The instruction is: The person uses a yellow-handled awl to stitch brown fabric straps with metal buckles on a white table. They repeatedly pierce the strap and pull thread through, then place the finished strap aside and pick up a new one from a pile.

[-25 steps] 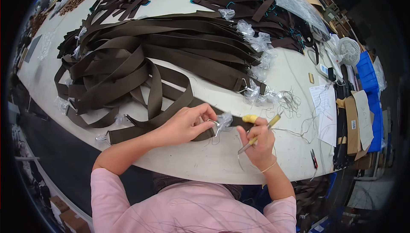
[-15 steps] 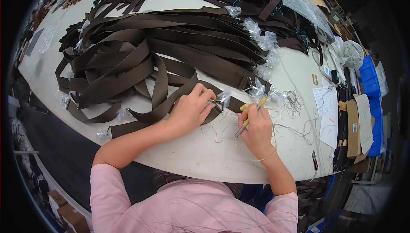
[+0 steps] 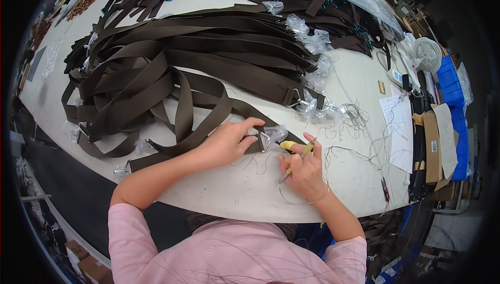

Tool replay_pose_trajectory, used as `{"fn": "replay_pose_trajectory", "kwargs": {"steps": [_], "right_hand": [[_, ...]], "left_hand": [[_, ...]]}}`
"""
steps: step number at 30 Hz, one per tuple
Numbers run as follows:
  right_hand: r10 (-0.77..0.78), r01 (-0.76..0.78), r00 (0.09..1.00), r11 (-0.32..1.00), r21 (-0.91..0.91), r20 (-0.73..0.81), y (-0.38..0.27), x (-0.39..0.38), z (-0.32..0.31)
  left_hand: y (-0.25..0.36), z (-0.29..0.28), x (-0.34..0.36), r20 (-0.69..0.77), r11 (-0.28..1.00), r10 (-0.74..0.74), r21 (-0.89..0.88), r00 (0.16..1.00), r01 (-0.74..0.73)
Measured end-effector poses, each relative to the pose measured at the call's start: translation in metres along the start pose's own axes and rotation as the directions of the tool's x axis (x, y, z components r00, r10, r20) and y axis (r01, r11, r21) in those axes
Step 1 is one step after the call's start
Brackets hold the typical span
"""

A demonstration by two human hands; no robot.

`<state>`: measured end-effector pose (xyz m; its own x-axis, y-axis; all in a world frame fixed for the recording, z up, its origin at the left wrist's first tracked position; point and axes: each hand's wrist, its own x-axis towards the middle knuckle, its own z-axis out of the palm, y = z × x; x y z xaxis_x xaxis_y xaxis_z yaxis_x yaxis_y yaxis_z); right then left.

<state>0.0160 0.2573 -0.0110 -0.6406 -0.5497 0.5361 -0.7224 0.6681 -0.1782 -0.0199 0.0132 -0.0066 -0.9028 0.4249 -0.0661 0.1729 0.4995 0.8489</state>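
My left hand [image 3: 225, 142] grips the end of a dark brown webbing strap [image 3: 253, 143], thumb and forefinger around it. A metal buckle [image 3: 264, 140] sits at that end, with clear plastic wrap [image 3: 277, 134] about it. Just right of the buckle, my right hand [image 3: 306, 173] is closed around a slim yellow-handled tool [image 3: 308, 149] with a greyish tip pointing down-left. A yellow cover [image 3: 287, 145] sits on one of its fingertips. Thin cord circles the right wrist. Loose thread [image 3: 260, 164] lies on the table below the buckle.
A large heap of brown straps [image 3: 130, 81] covers the table's left and middle. More straps with blue buckles [image 3: 323, 3] lie at the back. Tangled thread [image 3: 354, 120], paper sheets [image 3: 396, 128], small snips [image 3: 385, 189], a white fan [image 3: 428, 55] and a cardboard box [image 3: 431, 148] are right.
The left fingers have shifted from pinching beside the buckle to spreading over the strap end. The right hand has moved slightly lower, and the tool's handle lies differently across its fingers.
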Motion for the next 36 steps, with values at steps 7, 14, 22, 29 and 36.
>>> {"fn": "replay_pose_trajectory", "kwargs": {"steps": [7,14,22,29,36], "right_hand": [[-0.029,0.029,1.000,0.999,-0.035,0.005,0.004,0.004,0.007],[-0.004,0.005,1.000,0.999,-0.032,0.007,0.003,0.005,0.007],[0.038,-0.038,0.999,0.999,0.021,-0.031,0.006,0.005,0.011],[0.035,-0.020,0.995,0.986,0.165,-0.092,0.008,0.002,0.006],[0.357,-0.147,0.854,0.864,0.481,-0.379,0.004,0.023,-0.034]], "left_hand": [[-0.003,0.008,-0.006,-0.112,0.744,0.524,0.543,0.844,-0.390],[-0.010,0.004,-0.014,-0.053,0.952,0.305,0.002,0.951,-0.306],[-0.009,-0.002,-0.005,0.038,0.983,0.160,-0.098,0.986,-0.156],[0.000,0.022,0.002,-0.089,0.886,0.389,0.310,0.917,-0.346],[0.004,0.015,0.009,-0.075,0.953,0.110,0.290,0.991,-0.083]]}}
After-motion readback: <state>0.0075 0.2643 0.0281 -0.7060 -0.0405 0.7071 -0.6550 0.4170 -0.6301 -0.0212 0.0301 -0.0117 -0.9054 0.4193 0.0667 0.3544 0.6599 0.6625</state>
